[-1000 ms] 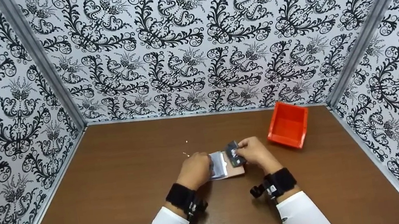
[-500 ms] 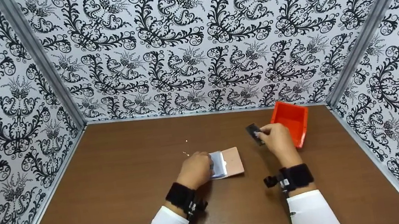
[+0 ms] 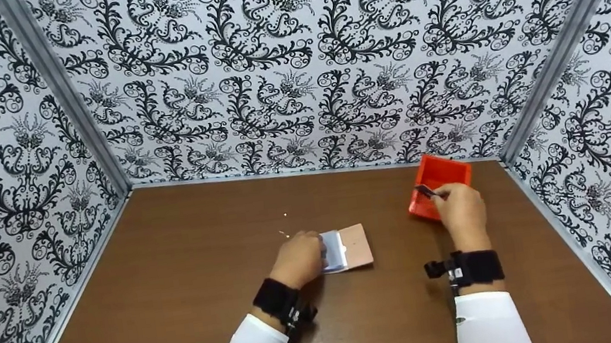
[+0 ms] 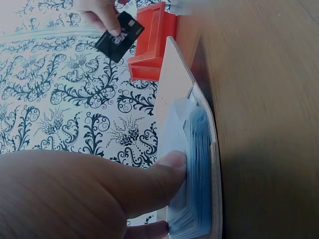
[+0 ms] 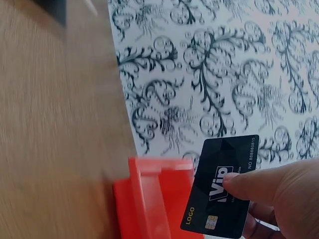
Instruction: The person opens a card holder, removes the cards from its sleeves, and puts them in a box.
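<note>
My right hand (image 3: 462, 213) pinches a black VIP card (image 5: 219, 186) with a gold chip between thumb and fingers. The card hangs over the near left side of a red plastic bin (image 3: 421, 207), which shows behind it in the right wrist view. On the brown table lies an open card holder (image 3: 357, 245) with a light pinkish-tan cover and a stack of clear bluish sleeves (image 4: 199, 169). My left hand (image 3: 298, 259) grips its left part; the thumb presses on the sleeves, and the other fingers are mostly hidden.
Tiny pale bits (image 3: 285, 233) lie on the table (image 3: 196, 280) beyond the left hand. Patterned black-and-white walls (image 3: 280, 68) with grey corner posts enclose the back and both sides. The bin stands near the back right corner.
My right hand has carried the black card from over the card holder rightward to the red bin, uncovering the holder's tan cover. My left hand has stayed on the holder.
</note>
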Motion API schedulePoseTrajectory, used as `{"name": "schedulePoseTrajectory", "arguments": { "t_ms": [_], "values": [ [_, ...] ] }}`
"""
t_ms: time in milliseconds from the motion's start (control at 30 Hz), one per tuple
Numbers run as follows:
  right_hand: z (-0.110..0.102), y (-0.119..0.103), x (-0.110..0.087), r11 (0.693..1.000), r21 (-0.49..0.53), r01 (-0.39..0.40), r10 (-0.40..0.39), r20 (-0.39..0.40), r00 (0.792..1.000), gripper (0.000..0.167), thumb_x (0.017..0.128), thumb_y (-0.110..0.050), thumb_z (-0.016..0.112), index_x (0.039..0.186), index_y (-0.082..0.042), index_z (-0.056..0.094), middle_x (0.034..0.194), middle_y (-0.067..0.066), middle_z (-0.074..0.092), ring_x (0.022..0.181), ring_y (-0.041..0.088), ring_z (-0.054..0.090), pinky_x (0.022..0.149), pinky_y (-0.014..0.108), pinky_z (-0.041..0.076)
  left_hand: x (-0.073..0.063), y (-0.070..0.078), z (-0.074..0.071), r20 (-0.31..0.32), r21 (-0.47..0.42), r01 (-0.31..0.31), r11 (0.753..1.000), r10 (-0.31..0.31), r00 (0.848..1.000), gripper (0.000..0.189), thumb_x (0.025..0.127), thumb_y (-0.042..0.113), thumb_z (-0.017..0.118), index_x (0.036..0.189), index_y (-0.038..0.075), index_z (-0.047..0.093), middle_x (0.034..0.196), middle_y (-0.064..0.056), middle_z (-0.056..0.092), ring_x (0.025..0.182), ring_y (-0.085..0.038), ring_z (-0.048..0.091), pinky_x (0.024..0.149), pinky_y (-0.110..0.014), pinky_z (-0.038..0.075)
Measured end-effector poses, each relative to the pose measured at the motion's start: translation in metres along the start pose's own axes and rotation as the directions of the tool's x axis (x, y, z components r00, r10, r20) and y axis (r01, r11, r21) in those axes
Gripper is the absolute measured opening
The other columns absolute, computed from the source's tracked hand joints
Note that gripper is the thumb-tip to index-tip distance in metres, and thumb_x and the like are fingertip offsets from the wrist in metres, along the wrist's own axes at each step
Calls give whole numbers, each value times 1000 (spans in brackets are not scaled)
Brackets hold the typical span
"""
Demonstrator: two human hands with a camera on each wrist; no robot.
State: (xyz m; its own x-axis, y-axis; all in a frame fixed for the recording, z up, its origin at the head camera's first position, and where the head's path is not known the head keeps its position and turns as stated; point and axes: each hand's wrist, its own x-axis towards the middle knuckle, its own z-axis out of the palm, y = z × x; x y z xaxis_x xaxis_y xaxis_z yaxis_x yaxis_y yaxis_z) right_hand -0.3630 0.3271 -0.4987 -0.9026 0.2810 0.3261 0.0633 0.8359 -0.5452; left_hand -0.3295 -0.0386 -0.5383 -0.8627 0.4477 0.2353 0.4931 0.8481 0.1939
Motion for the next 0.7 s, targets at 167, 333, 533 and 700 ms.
{"name": "schedulePoseTrajectory", "arguments": {
  "t_ms": [167,333,533,700],
  "values": [
    [1,12,0,999,-14,-30,30,-7,1000,21,103,-13,75,119,-5,87,125,25,83,112,57,76,98,69,58,0,0,0,4,7,2,1000,-2,1000,9,90,18,90,90,11,85,106,-5,80,97,-28,72,81,-46,65],
    [9,15,-2,999,-44,-9,8,-27,1000,26,102,-8,70,122,-4,87,126,28,82,113,59,75,97,72,58,0,-1,1,9,27,-6,1000,6,1000,10,90,20,91,90,12,85,106,-6,80,97,-28,72,81,-46,65],
    [19,19,-4,994,-109,6,-7,-14,1000,32,100,-6,64,121,-10,88,124,29,82,110,59,75,90,74,59,1,-1,3,24,29,16,999,-17,1000,18,88,25,95,89,12,82,109,-8,80,104,-32,76,83,-52,67],
    [22,20,-4,992,-123,13,-5,64,998,35,100,-5,61,123,-7,87,127,29,81,111,58,75,92,72,59,2,-2,5,26,20,23,1000,-23,999,18,88,26,94,89,12,82,110,-8,79,105,-32,75,83,-52,67]
  ]
}}
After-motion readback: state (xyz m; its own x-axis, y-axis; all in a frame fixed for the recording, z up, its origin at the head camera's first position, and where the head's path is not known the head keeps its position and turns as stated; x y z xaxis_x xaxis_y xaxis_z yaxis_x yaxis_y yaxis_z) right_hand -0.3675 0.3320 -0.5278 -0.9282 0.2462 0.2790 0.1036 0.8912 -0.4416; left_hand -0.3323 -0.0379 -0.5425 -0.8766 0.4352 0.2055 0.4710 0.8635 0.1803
